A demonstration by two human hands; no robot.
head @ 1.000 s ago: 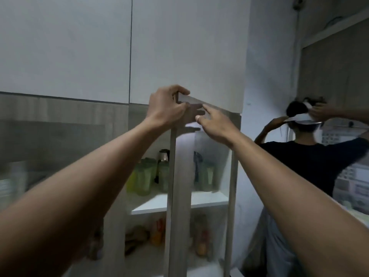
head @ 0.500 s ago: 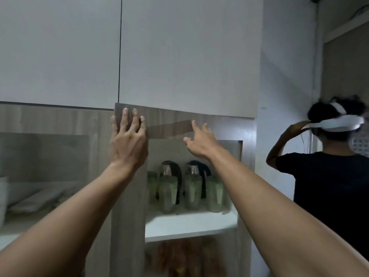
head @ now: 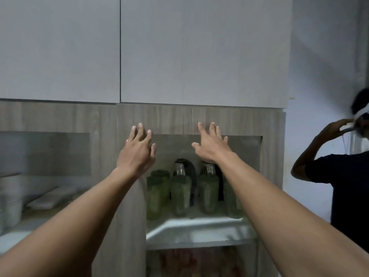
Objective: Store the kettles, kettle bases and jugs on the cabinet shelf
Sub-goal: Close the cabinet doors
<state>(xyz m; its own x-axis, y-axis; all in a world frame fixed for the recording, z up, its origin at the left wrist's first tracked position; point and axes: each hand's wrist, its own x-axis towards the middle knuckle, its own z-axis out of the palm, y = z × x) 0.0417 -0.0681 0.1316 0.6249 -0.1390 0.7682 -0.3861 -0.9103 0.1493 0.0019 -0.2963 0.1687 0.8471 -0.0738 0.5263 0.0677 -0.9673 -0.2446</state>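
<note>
Behind the glass pane of a wood-framed cabinet door (head: 199,118), two kettles with black handles (head: 185,170) (head: 214,170) stand on a white shelf (head: 199,226). Several green jugs (head: 179,194) stand in front of them. My left hand (head: 137,150) is open, fingers spread, at the door's upper left frame. My right hand (head: 211,146) is open too, fingertips at the top rail of the door. Neither hand holds anything. The door lies flush with the cabinet front. Kettle bases are not visible.
White upper cabinet doors (head: 139,48) hang above. A left glass-fronted compartment holds white plates and dishes (head: 12,198). Blurred items fill the lower shelf (head: 199,262). A person in a dark shirt (head: 347,186) stands close on the right, hands at a headband.
The cabinet door swung from open to flush shut. My hands went from gripping its top edge to resting open against its front. The view shifted left and down.
</note>
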